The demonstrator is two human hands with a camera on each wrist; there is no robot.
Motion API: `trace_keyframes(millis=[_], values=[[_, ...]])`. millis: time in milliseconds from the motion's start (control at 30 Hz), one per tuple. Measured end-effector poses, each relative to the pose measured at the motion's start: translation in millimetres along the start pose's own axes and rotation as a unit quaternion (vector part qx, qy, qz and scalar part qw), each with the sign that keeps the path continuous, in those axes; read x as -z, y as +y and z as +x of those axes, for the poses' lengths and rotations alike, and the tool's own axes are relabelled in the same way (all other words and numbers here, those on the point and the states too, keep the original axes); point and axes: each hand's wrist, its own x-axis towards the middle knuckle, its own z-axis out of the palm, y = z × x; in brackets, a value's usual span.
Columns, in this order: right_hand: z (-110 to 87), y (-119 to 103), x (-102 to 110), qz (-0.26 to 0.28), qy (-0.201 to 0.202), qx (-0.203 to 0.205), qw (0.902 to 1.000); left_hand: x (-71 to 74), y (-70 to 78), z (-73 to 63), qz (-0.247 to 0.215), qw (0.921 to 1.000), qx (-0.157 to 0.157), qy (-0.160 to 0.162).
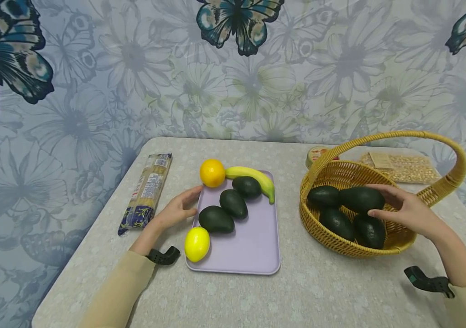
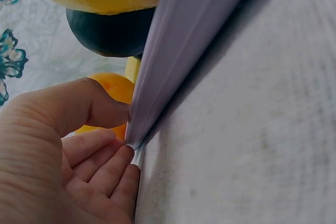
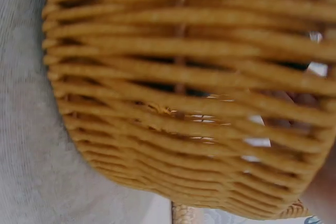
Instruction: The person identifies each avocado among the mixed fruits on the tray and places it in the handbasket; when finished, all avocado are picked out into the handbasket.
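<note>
My right hand [image 1: 405, 210] reaches over the rim of a wicker basket [image 1: 313, 230] and grips a dark green avocado [image 1: 362, 199], thumb at its near side and fingers behind. Several avocados lie in the basket, one [image 1: 369, 231] right under the held one. At the left edge of a lilac tray [image 1: 253, 250], my left hand [image 1: 177, 210] rests with loosely extended fingers, thumb and fingertips right at the rim in the left wrist view. Three avocados [image 1: 216, 219] lie diagonally on the tray. The basket's woven wall [image 3: 157, 145] hides most of my right hand in the right wrist view.
On the tray's edges sit a yellow lemon [image 1: 197, 244], an orange [image 1: 212, 173] and a banana [image 1: 267, 186]. A pasta packet [image 1: 147, 193] lies left. Behind the basket, whose handle [image 1: 405, 134] arches high, are a small tin [image 1: 314, 156] and a bag of pale grains [image 1: 411, 169].
</note>
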Motion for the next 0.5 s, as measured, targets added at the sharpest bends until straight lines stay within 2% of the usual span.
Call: trace_keyframes(millis=[133,500], values=[[6.8,5.4,0.6,-0.005,-0.038,0.002,0.9993,-0.3,2.1,-0.1,0.007,1.0000,0.007,0.001],[25.0,12.6,-5.1,-0.024,-0.077,0.011,0.9967,-0.5,2.8,0.4,0.004,0.9999,0.012,0.000]])
